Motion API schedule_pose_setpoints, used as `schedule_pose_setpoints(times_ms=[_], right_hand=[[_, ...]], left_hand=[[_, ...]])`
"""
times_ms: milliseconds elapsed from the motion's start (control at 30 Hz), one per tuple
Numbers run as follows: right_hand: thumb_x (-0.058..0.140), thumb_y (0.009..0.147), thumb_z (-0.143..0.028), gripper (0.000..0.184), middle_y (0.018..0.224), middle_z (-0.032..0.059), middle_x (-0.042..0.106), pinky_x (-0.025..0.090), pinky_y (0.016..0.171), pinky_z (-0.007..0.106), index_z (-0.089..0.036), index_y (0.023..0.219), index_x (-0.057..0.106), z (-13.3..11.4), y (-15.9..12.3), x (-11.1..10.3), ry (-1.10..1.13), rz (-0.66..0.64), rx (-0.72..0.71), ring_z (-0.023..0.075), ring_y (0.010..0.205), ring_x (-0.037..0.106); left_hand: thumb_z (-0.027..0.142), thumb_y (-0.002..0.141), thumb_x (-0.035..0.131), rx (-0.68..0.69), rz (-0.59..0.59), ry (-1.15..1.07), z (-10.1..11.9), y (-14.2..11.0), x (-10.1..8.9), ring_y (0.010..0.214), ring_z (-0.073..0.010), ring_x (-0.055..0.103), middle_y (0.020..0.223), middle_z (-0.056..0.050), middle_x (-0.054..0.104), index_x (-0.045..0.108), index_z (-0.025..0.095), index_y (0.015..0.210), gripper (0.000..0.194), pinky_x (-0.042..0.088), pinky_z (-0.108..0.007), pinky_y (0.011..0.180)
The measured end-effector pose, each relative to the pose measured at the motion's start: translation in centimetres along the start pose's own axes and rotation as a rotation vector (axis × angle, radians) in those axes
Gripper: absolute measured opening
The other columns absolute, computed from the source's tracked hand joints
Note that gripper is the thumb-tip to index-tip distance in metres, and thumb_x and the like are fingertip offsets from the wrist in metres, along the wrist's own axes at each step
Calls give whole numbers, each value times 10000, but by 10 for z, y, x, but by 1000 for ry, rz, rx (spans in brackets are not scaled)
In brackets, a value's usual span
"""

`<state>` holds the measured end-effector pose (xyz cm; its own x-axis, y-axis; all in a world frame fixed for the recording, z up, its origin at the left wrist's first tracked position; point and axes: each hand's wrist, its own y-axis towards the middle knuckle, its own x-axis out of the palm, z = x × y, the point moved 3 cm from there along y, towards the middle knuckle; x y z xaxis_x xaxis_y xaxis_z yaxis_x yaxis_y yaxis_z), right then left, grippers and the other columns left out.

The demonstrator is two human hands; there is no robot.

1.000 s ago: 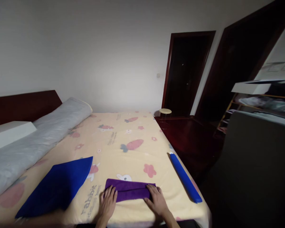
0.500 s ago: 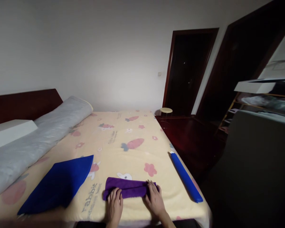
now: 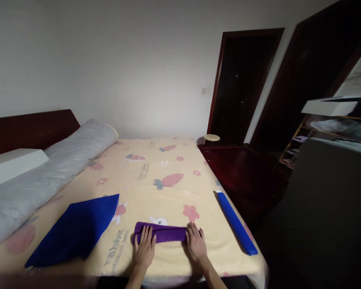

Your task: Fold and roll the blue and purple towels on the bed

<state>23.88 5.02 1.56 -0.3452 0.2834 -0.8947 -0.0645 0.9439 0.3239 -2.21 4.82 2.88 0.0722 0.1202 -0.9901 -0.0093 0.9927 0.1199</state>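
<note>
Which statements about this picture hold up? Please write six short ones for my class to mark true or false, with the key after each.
1. The left hand and the right hand both touch the purple cloth. True.
2. The blue cloth lies on the bed, to the left of the purple cloth. True.
3. The right hand rests on the blue cloth. False: it is on the purple cloth.
4. The stool stands near a dark door. True.
5. The purple cloth is held high above the bed. False: it lies on the bed.
6. The stool is nearer to the hands than the blue cloth is. False: the blue cloth is nearer.
</note>
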Motion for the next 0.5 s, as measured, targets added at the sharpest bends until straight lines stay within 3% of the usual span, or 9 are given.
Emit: schedule_pose_setpoints(times_ms=[133, 200, 267, 400, 500], right_hand=[[346, 936, -244, 377, 1365, 129, 557, 232, 1100, 571, -214, 1193, 621, -1, 25, 2, -21, -24, 91, 315, 1363, 378], [360, 916, -215, 424, 1393, 158, 526, 239, 1100, 562, -177, 1278, 578, -12, 33, 3, -16, -26, 99, 328, 1362, 379], [335, 929, -209, 485, 1427, 147, 495, 265, 1107, 518, -172, 1391, 480, -33, 35, 4, 43, -49, 7, 296, 1365, 382], [292, 997, -342, 506, 1522, 65, 378, 269, 1134, 469, -256, 1496, 309, -74, 22, 12, 173, -126, -271, 235, 1405, 321], [298, 1004, -416, 552, 1555, 62, 295, 254, 1145, 491, -256, 1525, 209, -79, 15, 16, 173, -155, -313, 240, 1425, 276]], left_hand=[[441, 946, 320, -38, -14, 18, 1, 28, 1, 1402, -268, 357, 1520, -59, 414, 454, 297, 1398, 493, 246, -565, 1123], [412, 955, 330, -88, 59, 40, 5, 39, -1, 1396, -276, 364, 1512, -72, 429, 481, 291, 1381, 468, 277, -572, 1103], [343, 965, 316, -89, 143, 32, 13, 43, -1, 1385, -269, 384, 1488, -89, 464, 516, 261, 1358, 448, 309, -544, 1093], [299, 976, 295, 161, 183, -102, 32, 31, 6, 1366, -189, 418, 1460, -56, 508, 481, 238, 1388, 455, 341, -370, 1109], [305, 982, 279, 298, 177, -135, 32, 14, 10, 1413, -164, 343, 1535, -24, 399, 294, 284, 1479, 498, 262, -359, 1156]])
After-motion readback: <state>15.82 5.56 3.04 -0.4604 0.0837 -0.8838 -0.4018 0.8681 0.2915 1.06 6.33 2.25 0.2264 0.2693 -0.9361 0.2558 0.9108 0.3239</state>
